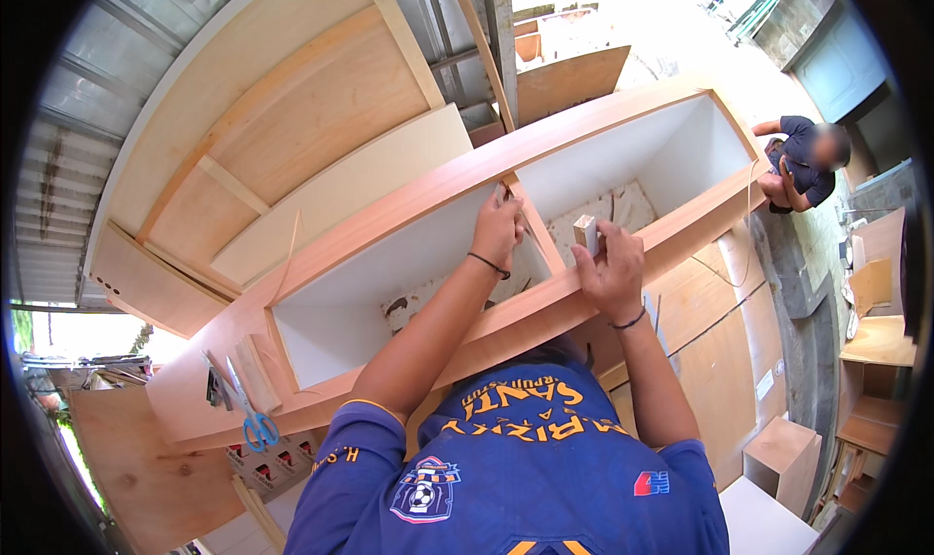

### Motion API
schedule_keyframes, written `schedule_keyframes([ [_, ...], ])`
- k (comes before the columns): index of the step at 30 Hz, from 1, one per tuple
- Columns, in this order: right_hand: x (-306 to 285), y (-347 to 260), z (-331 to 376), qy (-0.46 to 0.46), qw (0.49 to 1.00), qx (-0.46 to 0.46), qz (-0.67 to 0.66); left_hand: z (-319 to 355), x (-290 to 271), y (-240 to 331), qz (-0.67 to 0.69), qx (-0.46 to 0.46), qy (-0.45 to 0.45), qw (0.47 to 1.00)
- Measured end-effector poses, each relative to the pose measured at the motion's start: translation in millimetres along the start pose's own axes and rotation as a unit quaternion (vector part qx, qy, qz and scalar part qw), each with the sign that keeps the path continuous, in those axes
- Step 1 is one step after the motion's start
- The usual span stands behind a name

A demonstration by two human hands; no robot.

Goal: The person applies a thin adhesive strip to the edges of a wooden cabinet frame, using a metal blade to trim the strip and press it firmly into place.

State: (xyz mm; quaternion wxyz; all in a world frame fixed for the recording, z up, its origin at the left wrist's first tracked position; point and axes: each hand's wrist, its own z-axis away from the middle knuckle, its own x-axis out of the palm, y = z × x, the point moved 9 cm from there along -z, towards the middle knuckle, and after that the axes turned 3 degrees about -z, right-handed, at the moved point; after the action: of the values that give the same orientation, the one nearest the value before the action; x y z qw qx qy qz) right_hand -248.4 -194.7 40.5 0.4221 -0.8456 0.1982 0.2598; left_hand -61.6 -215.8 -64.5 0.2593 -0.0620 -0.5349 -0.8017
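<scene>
A long wood-veneer cabinet with white inner walls lies across in front of me, split by a divider. My left hand is closed at the far end of that divider, its fingertips against the wood; a small greyish bit shows at them, too hidden to name. Near the cabinet's front rail, my right hand grips a small wooden block between thumb and fingers. The block has a rough, bare end and stands upright just right of the divider.
Blue-handled scissors and a wood strip rest on the cabinet's left end. Large curved wooden panels lean behind it. A person in dark clothes sits beyond the right end. Below right stands a wooden box.
</scene>
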Motion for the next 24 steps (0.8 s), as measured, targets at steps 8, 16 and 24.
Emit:
schedule_keyframes([
  [8,0,3,3,0.006,1.0,-0.002,0.005,37,-1,-1,-0.001,-0.028,0.063,0.998],
  [16,-2,5,1,0.02,1.0,-0.005,0.014,36,-4,6,0.032,-0.009,0.043,0.999],
  [24,9,9,2,0.014,0.999,0.009,0.028,52,9,33,-0.029,0.038,-0.004,0.999],
])
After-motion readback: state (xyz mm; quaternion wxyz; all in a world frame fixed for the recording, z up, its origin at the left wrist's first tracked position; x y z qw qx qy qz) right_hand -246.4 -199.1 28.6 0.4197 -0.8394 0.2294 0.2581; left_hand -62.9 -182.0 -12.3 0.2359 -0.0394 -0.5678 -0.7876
